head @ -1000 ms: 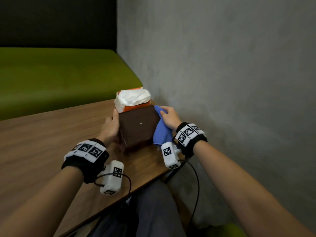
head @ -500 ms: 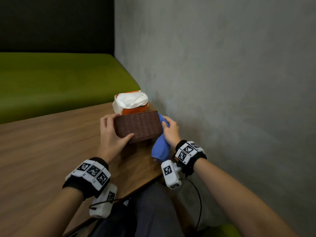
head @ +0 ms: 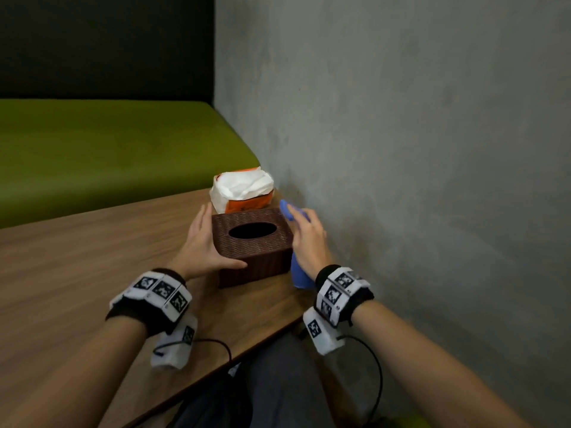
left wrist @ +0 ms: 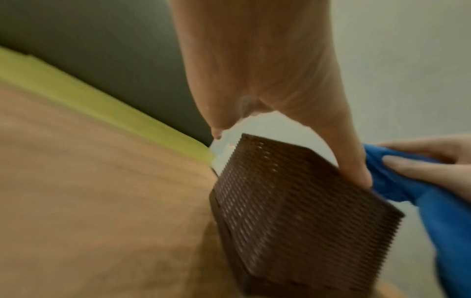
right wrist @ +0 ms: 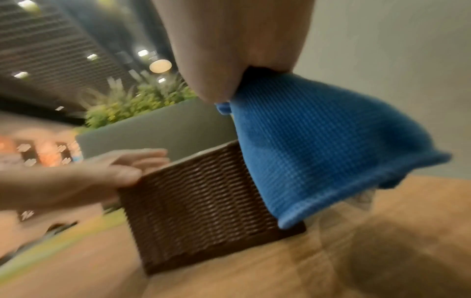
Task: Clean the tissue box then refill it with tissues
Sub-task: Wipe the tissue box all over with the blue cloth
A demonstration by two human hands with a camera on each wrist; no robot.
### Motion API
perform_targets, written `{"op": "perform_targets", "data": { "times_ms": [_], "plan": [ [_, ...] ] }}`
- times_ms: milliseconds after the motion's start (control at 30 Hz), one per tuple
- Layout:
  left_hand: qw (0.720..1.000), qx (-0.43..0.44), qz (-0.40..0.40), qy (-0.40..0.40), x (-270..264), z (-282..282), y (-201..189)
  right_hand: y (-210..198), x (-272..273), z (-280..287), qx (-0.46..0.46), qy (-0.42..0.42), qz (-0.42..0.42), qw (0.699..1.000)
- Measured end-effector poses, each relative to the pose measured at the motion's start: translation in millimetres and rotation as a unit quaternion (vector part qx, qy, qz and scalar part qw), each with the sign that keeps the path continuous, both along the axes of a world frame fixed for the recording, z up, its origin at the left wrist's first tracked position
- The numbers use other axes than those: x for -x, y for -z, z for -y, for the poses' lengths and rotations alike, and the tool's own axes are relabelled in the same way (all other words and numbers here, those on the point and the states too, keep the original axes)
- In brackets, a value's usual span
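The brown woven tissue box [head: 262,264] stands upright on the wooden table [head: 92,257] with its dark oval opening facing up. My left hand [head: 200,242] holds its left end, fingers along the side and thumb across the front face [left wrist: 344,157]. My right hand [head: 309,242] grips a blue cloth [head: 298,273] and holds it against the box's right side; in the right wrist view the cloth [right wrist: 318,151] hangs over the box's [right wrist: 198,211] corner. An orange pack of white tissues [head: 244,188] sits just behind the box.
A grey concrete wall [head: 401,149] runs close along the right of the table. A green bench seat [head: 108,149] lies beyond the table's far edge. The table's near edge is at my lap, with wrist-camera cables hanging there.
The box was tipped with its base toward me, then on its side; now it stands upright, opening up. My right hand with the cloth has stayed at its right side.
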State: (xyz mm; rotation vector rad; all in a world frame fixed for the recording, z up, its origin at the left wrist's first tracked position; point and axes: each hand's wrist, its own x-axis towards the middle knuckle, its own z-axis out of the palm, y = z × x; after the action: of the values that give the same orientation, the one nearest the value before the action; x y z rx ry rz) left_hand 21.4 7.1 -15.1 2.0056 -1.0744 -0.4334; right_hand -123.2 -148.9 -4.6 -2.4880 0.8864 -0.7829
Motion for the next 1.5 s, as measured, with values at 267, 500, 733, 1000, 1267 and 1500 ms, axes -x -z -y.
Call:
{"op": "perform_targets", "data": {
  "times_ms": [267, 500, 733, 1000, 1267, 1500],
  "plan": [
    [0.997, -0.07, -0.013, 0.025, -21.3, 14.8, 6.1, 25.8, -1.8, -65.1, 0.118, -0.2, -0.116, 0.966],
    [0.998, -0.058, -0.004, 0.016, -14.8, 10.8, 5.5, 9.9, -24.4, 2.1, 0.053, -0.057, -0.178, 0.981],
    [1.0, -0.019, -0.007, -0.003, -10.5, 6.7, 7.6, 9.4, -93.4, -52.8, 0.057, -0.166, -0.175, 0.969],
    [1.0, -0.025, -0.011, -0.013, -7.2, 3.2, 8.6, 14.4, -51.9, -40.9, 0.034, -0.247, -0.103, 0.963],
    [0.999, -0.032, -0.014, -0.021, -4.8, 0.0, 9.8, 14.2, -35.8, 36.2, -0.009, -0.058, -0.087, 0.994],
    [0.999, -0.021, -0.018, -0.021, -5.9, -3.3, 13.6, 47.7, 8.0, 69.7, 0.034, 0.043, -0.116, 0.992]
  ]
}}
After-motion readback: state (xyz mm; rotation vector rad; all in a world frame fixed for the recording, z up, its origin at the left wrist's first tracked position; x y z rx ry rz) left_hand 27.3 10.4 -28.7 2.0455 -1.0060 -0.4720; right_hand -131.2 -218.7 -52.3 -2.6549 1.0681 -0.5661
